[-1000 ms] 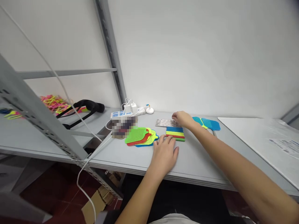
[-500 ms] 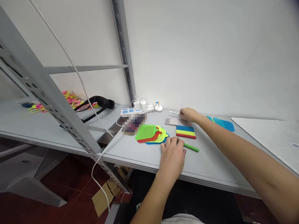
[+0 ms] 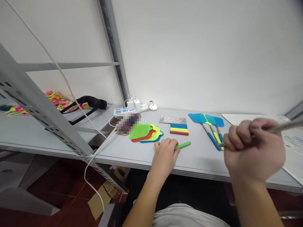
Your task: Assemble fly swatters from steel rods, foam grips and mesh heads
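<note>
- While the left hand (image 3: 165,152) is closed over the near end of a green tube (image 3: 184,145), the rest of that tube points out past the thumb at 2 to 3 o'clock; clock positions below are read from this hand.
- Right hand (image 3: 254,149): at 3 o'clock, raised, blurred, made into a fist around 1 metal rod (image 3: 287,126), which sticks out on both sides.
- Mesh heads (image 3: 140,131): at 10 o'clock, flat and overlapping, in green, red, yellow and blue.
- Coloured tubes (image 3: 179,130): at 1 o'clock, side by side, in blue, yellow and red.
- Silver rods (image 3: 171,120): between 12 and 1 o'clock, laid parallel, just beyond the coloured tubes.
- Swatters (image 3: 214,120): at 2 o'clock, 3 handles, 2 blue and 1 yellow; heads blue.
- Power strip (image 3: 120,111): at 10 o'clock, near the wall, with white plugs.
- White round device (image 3: 153,107): at 11 o'clock, just beside the power strip.
- Grey table (image 3: 201,165): beneath the items.
</note>
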The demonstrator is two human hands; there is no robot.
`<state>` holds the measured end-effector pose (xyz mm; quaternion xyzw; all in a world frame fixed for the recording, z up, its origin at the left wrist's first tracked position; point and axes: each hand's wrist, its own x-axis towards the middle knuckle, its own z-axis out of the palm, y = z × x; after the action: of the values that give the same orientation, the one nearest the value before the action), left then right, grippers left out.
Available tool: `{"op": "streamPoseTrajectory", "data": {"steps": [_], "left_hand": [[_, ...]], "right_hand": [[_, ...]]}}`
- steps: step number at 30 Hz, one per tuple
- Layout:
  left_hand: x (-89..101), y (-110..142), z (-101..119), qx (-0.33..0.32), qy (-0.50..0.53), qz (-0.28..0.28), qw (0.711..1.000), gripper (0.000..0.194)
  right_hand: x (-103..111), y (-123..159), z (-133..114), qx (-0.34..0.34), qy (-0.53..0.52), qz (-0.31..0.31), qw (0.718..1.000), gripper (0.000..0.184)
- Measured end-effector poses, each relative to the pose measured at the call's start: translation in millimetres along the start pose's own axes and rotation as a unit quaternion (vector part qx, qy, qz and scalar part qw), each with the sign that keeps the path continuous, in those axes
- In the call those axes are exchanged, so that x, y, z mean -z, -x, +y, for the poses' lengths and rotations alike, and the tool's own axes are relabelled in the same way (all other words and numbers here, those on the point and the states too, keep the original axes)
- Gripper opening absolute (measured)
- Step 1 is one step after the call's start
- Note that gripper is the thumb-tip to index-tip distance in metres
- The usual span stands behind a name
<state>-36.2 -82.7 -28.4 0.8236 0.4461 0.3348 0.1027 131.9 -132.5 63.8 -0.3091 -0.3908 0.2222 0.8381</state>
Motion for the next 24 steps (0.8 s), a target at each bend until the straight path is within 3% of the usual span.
{"op": "streamPoseTrajectory", "data": {"steps": [2,5,7,10,15,24], "left_hand": [[2.5,3,4,-0.017,0.071,0.024,0.997,0.008],[3.2,10,15,-0.023,0.228,0.127,0.965,0.012],[1.3,14,23,-0.019,0.288,0.197,0.937,0.016],[-3.1,19,31,-0.042,0.297,0.246,0.922,0.023],[-10.8,21,31,-0.083,0.288,0.231,0.926,0.027],[-20.0,17,25,0.025,0.357,0.12,0.926,0.013]], "right_hand": [[13,12,2,-0.041,-0.042,0.051,0.997,0.013],[24,16,16,-0.085,-0.087,0.09,0.988,0.011],[22,16,22,-0.093,-0.11,0.094,0.985,0.01],[9,21,22,-0.089,-0.132,0.072,0.985,0.011],[-11,30,16,-0.098,-0.166,0.026,0.981,0.015],[-30,36,42,-0.103,-0.151,-0.042,0.982,0.017]]}}
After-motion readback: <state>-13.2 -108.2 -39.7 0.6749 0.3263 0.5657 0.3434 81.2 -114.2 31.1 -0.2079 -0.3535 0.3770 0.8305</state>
